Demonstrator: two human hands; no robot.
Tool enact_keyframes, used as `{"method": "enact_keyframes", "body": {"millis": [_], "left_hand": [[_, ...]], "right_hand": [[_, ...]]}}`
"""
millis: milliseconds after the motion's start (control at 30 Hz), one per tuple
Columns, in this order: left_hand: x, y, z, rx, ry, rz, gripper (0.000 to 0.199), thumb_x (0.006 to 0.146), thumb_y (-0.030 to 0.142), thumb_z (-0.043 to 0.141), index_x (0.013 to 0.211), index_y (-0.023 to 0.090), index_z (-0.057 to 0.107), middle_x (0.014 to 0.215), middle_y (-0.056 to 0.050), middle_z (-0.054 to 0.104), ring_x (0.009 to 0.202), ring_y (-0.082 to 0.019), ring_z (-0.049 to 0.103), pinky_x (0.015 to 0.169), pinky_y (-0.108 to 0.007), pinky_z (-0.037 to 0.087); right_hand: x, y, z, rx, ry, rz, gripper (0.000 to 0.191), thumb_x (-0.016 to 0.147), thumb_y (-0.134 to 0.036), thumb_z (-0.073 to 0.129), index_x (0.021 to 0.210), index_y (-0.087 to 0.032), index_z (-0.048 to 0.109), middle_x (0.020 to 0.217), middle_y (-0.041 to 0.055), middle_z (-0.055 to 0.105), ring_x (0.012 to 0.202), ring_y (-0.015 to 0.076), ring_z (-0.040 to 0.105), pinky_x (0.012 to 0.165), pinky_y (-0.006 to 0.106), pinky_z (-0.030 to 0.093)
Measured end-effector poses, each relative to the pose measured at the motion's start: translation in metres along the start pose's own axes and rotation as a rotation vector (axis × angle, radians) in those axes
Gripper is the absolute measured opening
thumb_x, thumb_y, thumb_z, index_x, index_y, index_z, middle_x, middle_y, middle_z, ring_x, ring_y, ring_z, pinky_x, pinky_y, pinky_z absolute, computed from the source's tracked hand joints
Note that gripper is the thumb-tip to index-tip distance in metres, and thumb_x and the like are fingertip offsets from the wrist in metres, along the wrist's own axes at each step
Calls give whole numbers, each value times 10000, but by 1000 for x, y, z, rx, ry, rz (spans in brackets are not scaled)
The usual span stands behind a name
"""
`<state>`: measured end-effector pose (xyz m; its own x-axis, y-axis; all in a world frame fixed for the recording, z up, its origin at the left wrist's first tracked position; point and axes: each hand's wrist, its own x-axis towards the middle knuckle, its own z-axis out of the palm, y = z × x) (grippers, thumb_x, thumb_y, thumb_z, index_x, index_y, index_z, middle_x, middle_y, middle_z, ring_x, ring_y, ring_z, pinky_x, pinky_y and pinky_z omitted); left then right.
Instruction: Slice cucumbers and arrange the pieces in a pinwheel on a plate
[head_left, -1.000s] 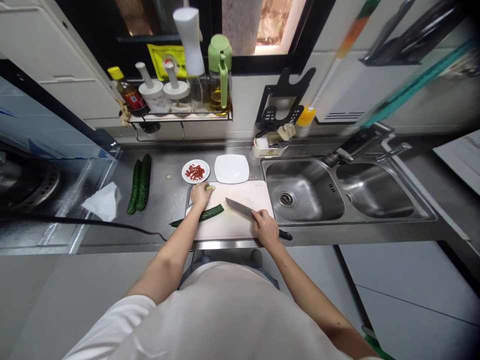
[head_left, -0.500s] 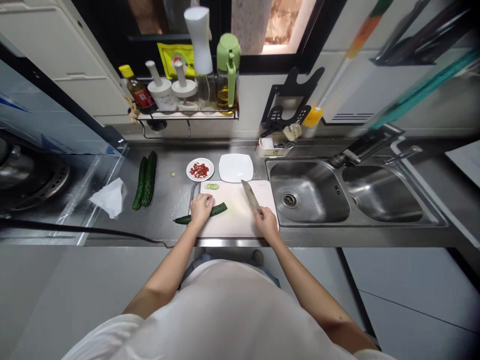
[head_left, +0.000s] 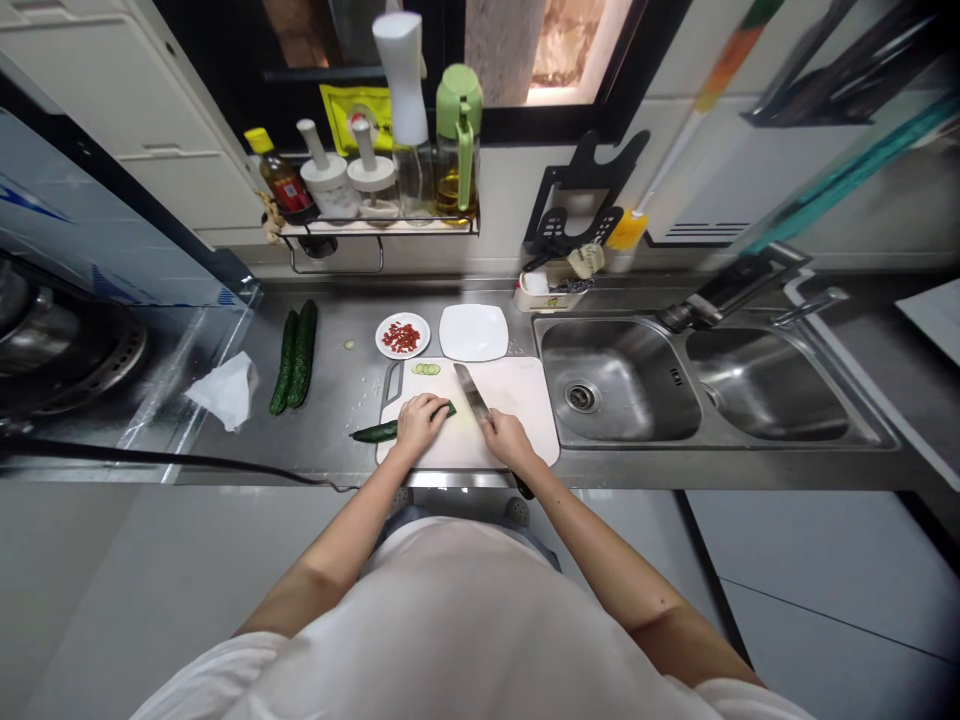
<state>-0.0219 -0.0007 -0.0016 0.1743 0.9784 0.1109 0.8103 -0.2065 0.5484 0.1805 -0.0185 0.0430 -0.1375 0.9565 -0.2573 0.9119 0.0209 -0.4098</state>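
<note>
My left hand (head_left: 421,424) is closed over a dark green cucumber (head_left: 375,433) that lies across the white cutting board (head_left: 499,445). The cucumber's tapered end sticks out past the board's left edge, and its cut end shows just beyond my fingertips. In my right hand (head_left: 505,440) is a kitchen knife (head_left: 471,391), its broad blade pointing up and left, a little right of the cut end and apart from it. Several thin cucumber slices (head_left: 426,369) lie at the board's top left.
Behind the board stand a small plate of chopped red pieces (head_left: 401,337) and a white square plate (head_left: 473,333). Two whole cucumbers (head_left: 293,358) and a crumpled white tissue (head_left: 226,391) lie on the left. A double sink (head_left: 622,385) adjoins the board's right side.
My left hand has slid right along the cucumber towards its cut end. My right hand has brought the knife left, closer to the cucumber.
</note>
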Motion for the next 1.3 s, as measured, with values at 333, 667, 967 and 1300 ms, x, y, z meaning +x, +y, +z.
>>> {"method": "enact_keyframes", "body": {"millis": [333, 667, 967, 1300], "left_hand": [[-3, -9, 14, 73, 33, 83, 271, 938, 367, 489, 1040, 255, 713, 992, -41, 686, 930, -165, 599, 823, -282, 437], [-5, -16, 23, 135, 136, 173, 224, 926, 324, 526, 1022, 257, 717, 958, -42, 681, 877, -155, 591, 774, -274, 433], [-5, -16, 25, 156, 139, 177, 233, 933, 321, 512, 1019, 251, 716, 955, -49, 670, 867, -156, 581, 774, -278, 424], [-6, -15, 24, 154, 129, 183, 252, 944, 326, 486, 1011, 251, 717, 961, -51, 667, 873, -157, 573, 783, -284, 425]], "right_hand": [[-9, -26, -9, -126, -128, 22, 259, 963, -239, 384, 1121, -134, 560, 989, 141, 685, 891, 217, 651, 695, 257, 397], [-8, -36, -8, -135, -212, 3, 274, 960, -199, 355, 1165, -124, 521, 1036, 158, 670, 963, 235, 641, 763, 277, 434], [-7, -40, -6, -146, -238, 0, 292, 948, -141, 326, 1177, -110, 503, 1033, 174, 668, 967, 245, 645, 773, 299, 447], [-7, -40, 0, -165, -256, -16, 271, 923, -105, 343, 1137, -109, 510, 992, 171, 668, 950, 240, 649, 731, 285, 447]]}}
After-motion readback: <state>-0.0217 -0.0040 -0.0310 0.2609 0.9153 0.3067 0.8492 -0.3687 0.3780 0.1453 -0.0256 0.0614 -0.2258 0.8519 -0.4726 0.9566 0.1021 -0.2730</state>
